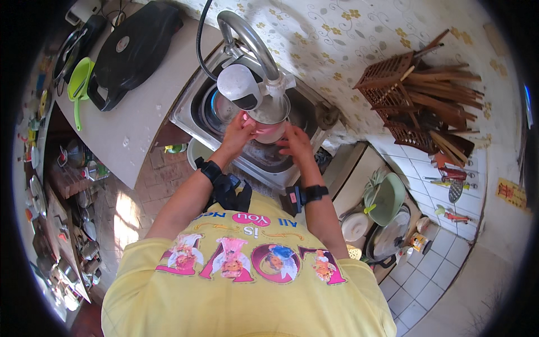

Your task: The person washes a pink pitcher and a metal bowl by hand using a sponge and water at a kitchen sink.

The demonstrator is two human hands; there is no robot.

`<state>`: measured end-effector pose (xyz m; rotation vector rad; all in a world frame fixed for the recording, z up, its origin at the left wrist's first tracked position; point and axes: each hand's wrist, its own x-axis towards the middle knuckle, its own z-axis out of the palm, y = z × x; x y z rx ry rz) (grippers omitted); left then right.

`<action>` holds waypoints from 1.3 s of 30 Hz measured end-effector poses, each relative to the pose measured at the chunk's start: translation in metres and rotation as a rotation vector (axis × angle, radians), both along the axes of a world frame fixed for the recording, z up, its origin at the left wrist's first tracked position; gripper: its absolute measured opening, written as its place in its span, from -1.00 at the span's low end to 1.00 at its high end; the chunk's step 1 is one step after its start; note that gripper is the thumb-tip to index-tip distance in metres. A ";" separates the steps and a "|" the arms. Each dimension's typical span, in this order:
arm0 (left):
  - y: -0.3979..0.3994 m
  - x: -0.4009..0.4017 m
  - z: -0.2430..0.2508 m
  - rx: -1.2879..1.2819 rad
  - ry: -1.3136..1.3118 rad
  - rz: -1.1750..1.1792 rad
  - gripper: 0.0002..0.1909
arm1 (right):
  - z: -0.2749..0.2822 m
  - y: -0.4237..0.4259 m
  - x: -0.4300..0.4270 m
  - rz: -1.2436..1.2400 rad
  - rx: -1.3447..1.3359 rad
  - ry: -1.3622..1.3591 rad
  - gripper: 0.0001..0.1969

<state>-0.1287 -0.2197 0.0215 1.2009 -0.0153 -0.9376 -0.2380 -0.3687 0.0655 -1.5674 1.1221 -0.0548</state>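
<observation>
My left hand (238, 135) grips a pink cup or small pot with a metal interior (269, 131) by a pink handle-like part on its left side. My right hand (298, 145) is against the cup's right side, its fingers curved and partly spread. Water runs from the spout of a curved metal faucet (256, 37) into the cup. A white electric unit (239, 86) on the faucet hides part of the cup's far rim. Below the cup lies a stainless steel sink (248, 165) with water in its basin and round metal dishes (210, 105) on its left.
On the left counter (126, 145) are a black electric appliance (134, 50) and a green strainer or ladle (81, 80). A brown basket of chopsticks (389, 92) hangs on the right wall. A green basin (387, 200) and a lidded pan (391, 236) stand at lower right.
</observation>
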 end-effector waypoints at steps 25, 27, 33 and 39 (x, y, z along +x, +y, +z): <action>0.335 0.085 0.000 1.070 -0.944 0.285 -0.76 | -0.100 -0.035 0.027 0.017 -0.426 -0.039 -0.62; 0.362 0.071 -0.008 1.143 -0.938 0.291 -0.77 | -0.077 -0.018 0.035 0.080 -0.425 -0.072 -0.62; 0.373 0.053 -0.021 1.139 -0.998 0.349 -0.76 | -0.079 -0.030 0.035 0.112 -0.616 -0.091 -0.62; 0.416 0.028 -0.022 1.111 -0.747 0.534 -0.78 | -0.063 -0.032 0.041 0.120 -0.030 0.081 -0.72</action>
